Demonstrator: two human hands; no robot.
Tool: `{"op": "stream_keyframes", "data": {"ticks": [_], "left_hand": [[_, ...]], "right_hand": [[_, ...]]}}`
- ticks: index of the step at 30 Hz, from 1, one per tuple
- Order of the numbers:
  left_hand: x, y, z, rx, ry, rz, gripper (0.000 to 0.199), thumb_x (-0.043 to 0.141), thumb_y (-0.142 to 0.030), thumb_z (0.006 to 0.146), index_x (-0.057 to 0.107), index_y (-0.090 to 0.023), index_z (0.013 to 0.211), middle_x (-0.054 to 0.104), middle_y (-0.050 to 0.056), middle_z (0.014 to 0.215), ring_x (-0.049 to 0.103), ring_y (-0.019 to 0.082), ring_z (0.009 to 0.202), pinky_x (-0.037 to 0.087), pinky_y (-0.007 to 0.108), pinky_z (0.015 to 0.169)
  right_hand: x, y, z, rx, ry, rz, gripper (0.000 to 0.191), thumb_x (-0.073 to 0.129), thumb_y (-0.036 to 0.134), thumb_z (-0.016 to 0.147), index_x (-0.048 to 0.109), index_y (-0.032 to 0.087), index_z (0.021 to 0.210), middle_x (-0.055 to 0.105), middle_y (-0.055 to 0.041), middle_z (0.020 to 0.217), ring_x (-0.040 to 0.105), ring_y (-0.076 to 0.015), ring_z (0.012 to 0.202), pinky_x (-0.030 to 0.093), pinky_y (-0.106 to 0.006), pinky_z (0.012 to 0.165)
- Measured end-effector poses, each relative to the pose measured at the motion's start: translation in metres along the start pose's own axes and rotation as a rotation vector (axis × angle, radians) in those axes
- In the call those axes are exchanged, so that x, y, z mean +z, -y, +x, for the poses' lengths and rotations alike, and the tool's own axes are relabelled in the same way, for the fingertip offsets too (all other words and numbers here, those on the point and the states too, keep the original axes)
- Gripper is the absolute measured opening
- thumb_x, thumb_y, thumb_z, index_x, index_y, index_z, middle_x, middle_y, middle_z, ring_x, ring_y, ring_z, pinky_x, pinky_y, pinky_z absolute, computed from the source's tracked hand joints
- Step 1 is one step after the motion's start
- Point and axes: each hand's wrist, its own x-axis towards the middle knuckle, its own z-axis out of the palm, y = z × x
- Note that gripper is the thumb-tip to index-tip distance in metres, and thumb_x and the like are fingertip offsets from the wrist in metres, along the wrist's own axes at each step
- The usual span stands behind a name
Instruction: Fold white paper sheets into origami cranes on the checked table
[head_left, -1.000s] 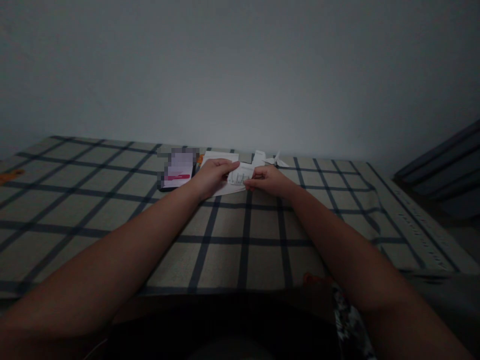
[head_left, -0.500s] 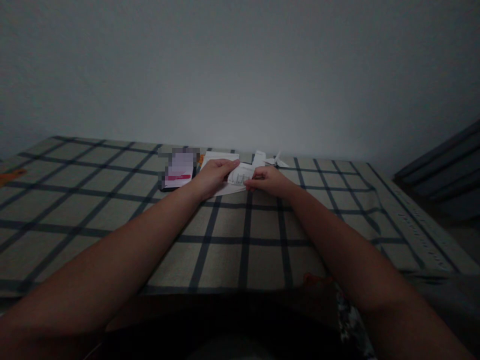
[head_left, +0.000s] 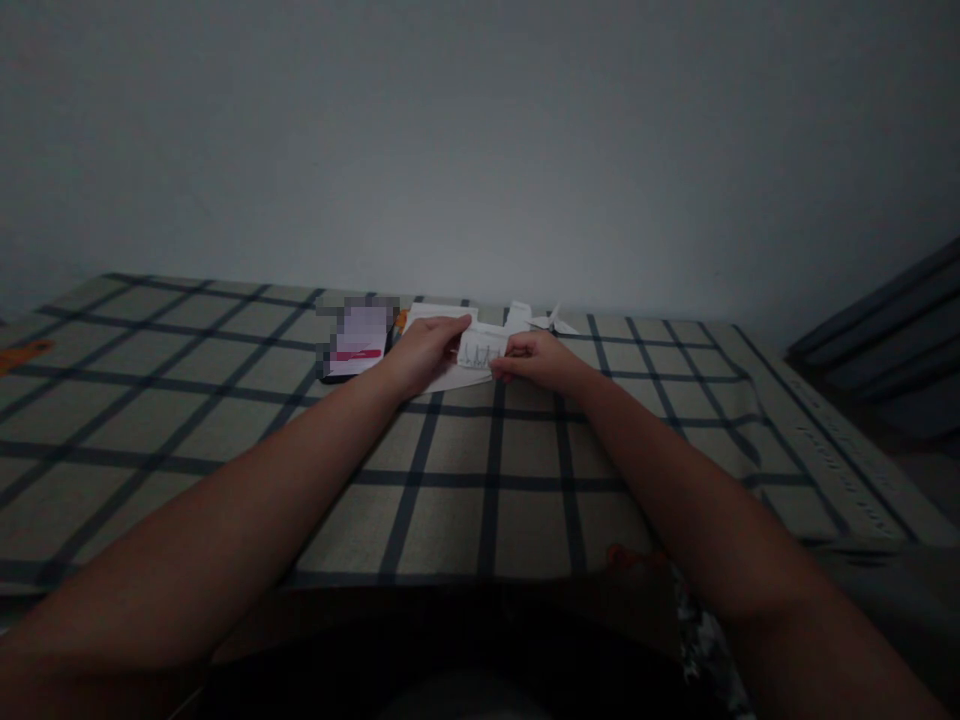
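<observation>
A small piece of white paper (head_left: 480,347) with dark zigzag pen marks stands between my two hands, its marked side facing me. At its lower right corner my right hand (head_left: 541,358) is closed in a pinch on it. My left hand (head_left: 426,352) has its thumb by the upper left edge and its fingers curled at the left side, gripping the paper there. Beneath lies a larger white sheet (head_left: 469,377), partly covered by my left hand. A white paper pad or stack (head_left: 442,311) sits just behind that hand.
A phone (head_left: 360,340) with a lit, partly blurred screen lies left of my hands. Behind my right hand are a white paper strip (head_left: 517,315) and a folded white paper shape (head_left: 555,322). A checked cloth (head_left: 457,520) covers the table, which meets a grey wall (head_left: 480,150).
My left thumb has drawn back slightly to the left from the paper's face to its edge. The marked paper has shifted a little to the right and shows more of its marks.
</observation>
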Motion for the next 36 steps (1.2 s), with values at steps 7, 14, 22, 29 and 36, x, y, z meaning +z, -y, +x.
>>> {"op": "stream_keyframes", "data": {"ticks": [7, 14, 22, 29, 36], "left_hand": [[-0.006, 0.003, 0.001, 0.133, 0.007, 0.145, 0.033, 0.076, -0.044, 0.076, 0.070, -0.012, 0.071, 0.065, 0.003, 0.063, 0.056, 0.012, 0.055, 0.042, 0.025, 0.055], [-0.010, 0.010, 0.006, 0.145, 0.043, 0.242, 0.041, 0.068, -0.053, 0.083, 0.068, -0.014, 0.070, 0.066, 0.005, 0.066, 0.058, 0.014, 0.057, 0.044, 0.025, 0.054], [0.002, -0.004, -0.005, -0.049, 0.109, 0.062, 0.030, 0.059, -0.037, 0.093, 0.070, -0.010, 0.099, 0.076, 0.015, 0.093, 0.072, 0.020, 0.063, 0.058, 0.029, 0.058], [0.009, -0.009, -0.012, -0.082, 0.060, 0.038, 0.027, 0.058, -0.028, 0.095, 0.072, -0.005, 0.094, 0.077, 0.018, 0.090, 0.074, 0.019, 0.066, 0.061, 0.027, 0.067], [0.007, -0.008, -0.009, -0.098, 0.074, 0.036, 0.027, 0.061, -0.028, 0.093, 0.073, -0.005, 0.094, 0.076, 0.020, 0.095, 0.075, 0.020, 0.069, 0.062, 0.028, 0.069]], "right_hand": [[0.001, 0.004, 0.001, -0.019, -0.041, 0.077, 0.028, 0.062, 0.042, 0.086, 0.064, 0.016, 0.077, 0.068, -0.0024, 0.073, 0.061, -0.0116, 0.065, 0.049, -0.026, 0.064], [-0.005, 0.002, 0.001, -0.022, -0.204, 0.090, 0.033, 0.063, 0.047, 0.085, 0.065, 0.016, 0.076, 0.064, -0.0015, 0.065, 0.057, -0.0110, 0.060, 0.049, -0.025, 0.060], [-0.005, -0.002, 0.001, 0.008, -0.346, 0.162, 0.034, 0.069, 0.050, 0.081, 0.067, 0.016, 0.085, 0.070, -0.0036, 0.074, 0.063, -0.0128, 0.064, 0.054, -0.029, 0.066], [-0.005, -0.004, 0.003, 0.049, -0.312, 0.201, 0.050, 0.063, 0.066, 0.081, 0.065, 0.017, 0.074, 0.071, -0.0054, 0.069, 0.064, -0.0131, 0.060, 0.055, -0.027, 0.064], [-0.004, -0.009, 0.006, 0.101, -0.299, 0.276, 0.052, 0.063, 0.068, 0.081, 0.063, 0.017, 0.071, 0.071, -0.0057, 0.067, 0.063, -0.0123, 0.056, 0.054, -0.025, 0.062]]}}
